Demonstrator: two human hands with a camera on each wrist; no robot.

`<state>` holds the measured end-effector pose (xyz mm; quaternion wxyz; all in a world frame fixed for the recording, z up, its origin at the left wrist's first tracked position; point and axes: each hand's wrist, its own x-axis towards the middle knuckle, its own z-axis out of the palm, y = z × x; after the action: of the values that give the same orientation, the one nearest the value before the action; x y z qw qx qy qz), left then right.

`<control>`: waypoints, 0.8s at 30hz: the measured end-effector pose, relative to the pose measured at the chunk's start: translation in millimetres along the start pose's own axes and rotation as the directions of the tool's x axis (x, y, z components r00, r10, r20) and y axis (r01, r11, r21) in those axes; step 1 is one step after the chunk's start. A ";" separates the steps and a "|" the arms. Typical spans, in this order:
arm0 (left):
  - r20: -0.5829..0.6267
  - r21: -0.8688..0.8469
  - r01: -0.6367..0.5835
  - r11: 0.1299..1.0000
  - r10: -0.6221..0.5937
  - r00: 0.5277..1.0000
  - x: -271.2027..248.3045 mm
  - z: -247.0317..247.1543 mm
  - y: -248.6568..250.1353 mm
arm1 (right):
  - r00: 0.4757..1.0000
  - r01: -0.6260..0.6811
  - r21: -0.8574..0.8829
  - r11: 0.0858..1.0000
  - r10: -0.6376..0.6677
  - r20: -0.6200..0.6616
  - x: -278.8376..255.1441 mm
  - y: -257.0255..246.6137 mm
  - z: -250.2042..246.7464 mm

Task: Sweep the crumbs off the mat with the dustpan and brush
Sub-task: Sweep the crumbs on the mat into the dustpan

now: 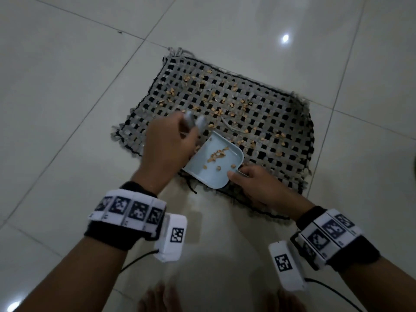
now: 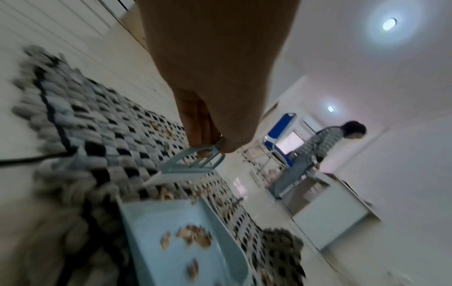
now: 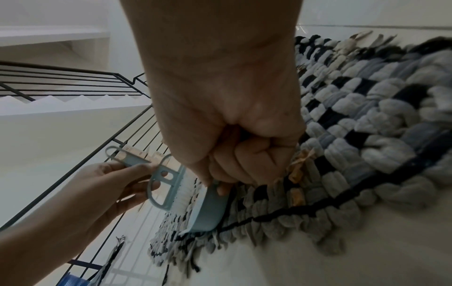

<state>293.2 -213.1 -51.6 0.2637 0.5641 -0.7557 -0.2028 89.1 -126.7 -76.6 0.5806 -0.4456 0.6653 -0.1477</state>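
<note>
A woven grey and black mat [image 1: 258,122] lies on the tile floor, strewn with tan crumbs [image 1: 216,102]. A light blue dustpan [image 1: 213,167] rests on its near edge and holds several crumbs [image 1: 217,155]. My right hand [image 1: 243,179] grips the pan's handle at its near right corner, fist closed round it [image 3: 244,164]. My left hand [image 1: 180,136] pinches the looped handle of the small blue-grey brush [image 1: 189,121] just left of the pan's mouth. In the right wrist view the brush's [image 3: 171,185] white bristles stand against the pan's [image 3: 210,209] open edge.
Pale floor tiles [image 1: 67,109] surround the mat. My feet [image 1: 157,298] are at the bottom of the head view. In the wrist views, another person [image 2: 318,151], a blue chair [image 2: 281,133], a white cabinet [image 2: 330,209] and a black stair railing [image 3: 73,87] stand further off.
</note>
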 end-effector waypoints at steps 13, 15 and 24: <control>0.049 -0.009 -0.016 1.000 0.017 0.999 -5.2 3.9 3.7 | 0.999 0.002 0.022 1.000 -0.001 -0.053 -5.0 1.3 7.2; -0.016 0.023 -0.006 1.000 0.007 1.000 2.4 -2.4 -5.0 | 0.998 0.012 0.004 1.000 -0.011 -0.061 -4.7 0.5 7.9; 0.047 0.041 -0.130 0.991 0.128 0.991 -9.5 7.7 5.5 | 0.998 -0.011 0.023 1.000 0.012 -0.061 -4.6 3.2 9.8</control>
<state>286.4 -202.3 -55.9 0.2469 0.5150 -0.8007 -0.1809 96.3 -118.2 -78.6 0.5658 -0.4303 0.6836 -0.1656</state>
